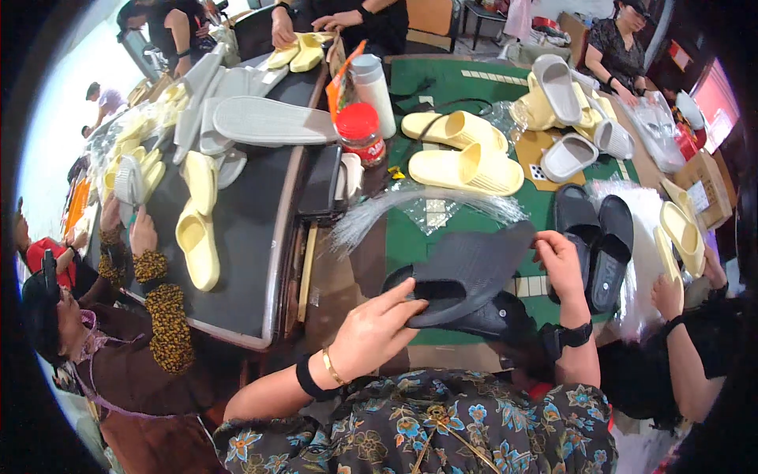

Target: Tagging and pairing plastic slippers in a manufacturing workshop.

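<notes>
A dark grey-black slipper [482,272] is held tilted between my two hands, above the green-topped table. At its open foot end, my left hand [375,332] is closed round the edge, with some fingers by the opening. The closed fingers of my right hand [559,265] pinch the other end. Underneath lies a second black slipper [485,317], partly hidden by the raised one. Just beyond my hands, a bundle of thin clear plastic strips [430,207] is spread in an arc. To the right of my right hand rests another black slipper pair [608,257].
Yellow slippers [466,170] lie farther back, near grey slippers [570,156]. A red-lidded jar [359,133] and a white bottle [373,95] stand at the table joint. Left, a dark table [245,237] bears more slippers. Co-workers' hands handle slippers on both sides, a yellow one [683,237] close at right.
</notes>
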`<state>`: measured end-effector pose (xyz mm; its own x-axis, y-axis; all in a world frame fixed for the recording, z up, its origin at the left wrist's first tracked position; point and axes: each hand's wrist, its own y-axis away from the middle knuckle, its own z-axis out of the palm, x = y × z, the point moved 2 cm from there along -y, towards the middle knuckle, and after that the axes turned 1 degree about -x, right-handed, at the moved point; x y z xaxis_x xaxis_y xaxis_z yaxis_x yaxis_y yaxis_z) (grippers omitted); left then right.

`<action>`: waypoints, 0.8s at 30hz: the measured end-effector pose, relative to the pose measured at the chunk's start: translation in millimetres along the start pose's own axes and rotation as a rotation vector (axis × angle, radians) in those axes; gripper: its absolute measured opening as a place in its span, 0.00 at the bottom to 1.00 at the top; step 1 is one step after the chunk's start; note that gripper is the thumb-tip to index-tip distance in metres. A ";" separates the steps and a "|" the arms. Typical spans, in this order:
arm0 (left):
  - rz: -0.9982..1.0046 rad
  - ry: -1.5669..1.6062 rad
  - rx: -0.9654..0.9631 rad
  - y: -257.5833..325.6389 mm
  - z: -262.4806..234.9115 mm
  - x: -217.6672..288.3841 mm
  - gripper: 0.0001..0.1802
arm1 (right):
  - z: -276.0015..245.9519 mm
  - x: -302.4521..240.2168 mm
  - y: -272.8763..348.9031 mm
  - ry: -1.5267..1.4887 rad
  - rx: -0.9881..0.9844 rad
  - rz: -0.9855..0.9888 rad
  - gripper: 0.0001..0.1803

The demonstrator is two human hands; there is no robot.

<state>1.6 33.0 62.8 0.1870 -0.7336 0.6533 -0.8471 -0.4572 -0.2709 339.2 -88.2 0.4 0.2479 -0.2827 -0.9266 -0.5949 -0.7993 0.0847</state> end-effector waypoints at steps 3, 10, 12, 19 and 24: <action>-0.146 0.076 0.081 7.2 0.0 -17.3 0.20 | 12.4 18.2 -1.0 0.302 -0.116 -0.265 0.12; -0.168 0.598 0.070 28.0 -5.3 -74.8 0.19 | 39.8 37.1 -12.5 0.048 -0.188 0.036 0.15; -0.145 0.786 0.012 28.3 -1.7 -86.0 0.20 | 45.7 25.6 -11.2 -0.011 -0.196 0.010 0.16; -0.702 0.829 0.413 64.3 30.4 -137.8 0.22 | 80.8 1.9 11.7 0.418 -0.450 -0.303 0.22; -1.120 1.062 0.313 78.8 29.9 -107.6 0.31 | 92.6 2.2 15.8 0.503 -0.416 -0.185 0.17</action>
<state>-70.4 60.8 -50.0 0.0887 0.6480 0.7565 -0.3657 -0.6852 0.6299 259.6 -52.3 -34.2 0.7026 -0.2533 -0.6649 -0.1895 -0.9674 0.1683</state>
